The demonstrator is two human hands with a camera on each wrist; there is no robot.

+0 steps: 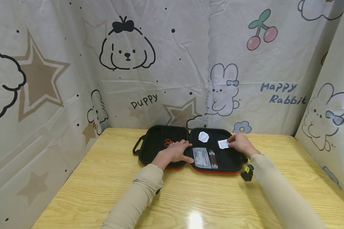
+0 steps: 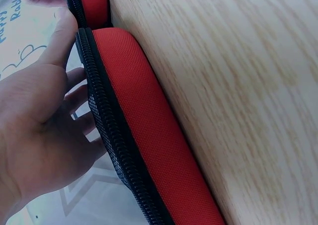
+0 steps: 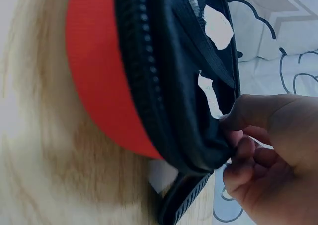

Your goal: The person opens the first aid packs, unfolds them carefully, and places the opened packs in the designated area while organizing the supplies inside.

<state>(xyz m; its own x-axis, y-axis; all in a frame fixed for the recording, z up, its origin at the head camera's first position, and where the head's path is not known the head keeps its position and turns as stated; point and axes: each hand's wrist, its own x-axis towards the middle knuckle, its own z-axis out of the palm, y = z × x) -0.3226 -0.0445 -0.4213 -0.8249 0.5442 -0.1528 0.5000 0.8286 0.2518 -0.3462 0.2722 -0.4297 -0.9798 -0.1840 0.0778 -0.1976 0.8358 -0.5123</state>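
A red and black zip case lies unfolded on the table, its two halves side by side. My left hand rests over the left half with loosely spread fingers, thumb by the middle fold. Orange-handled scissors lie partly behind that hand. My right hand pinches the edge of a small white square packet between thumb and fingers, inside the right half. A white roundish packet lies behind it to the left. Nearer the front are a clear flat packet and a bundle of cotton swabs.
The case stands on a wood-grain table close to a printed cloth hung at the back and sides. A black carrying handle juts from the case's left side. A black device sits at my right wrist.
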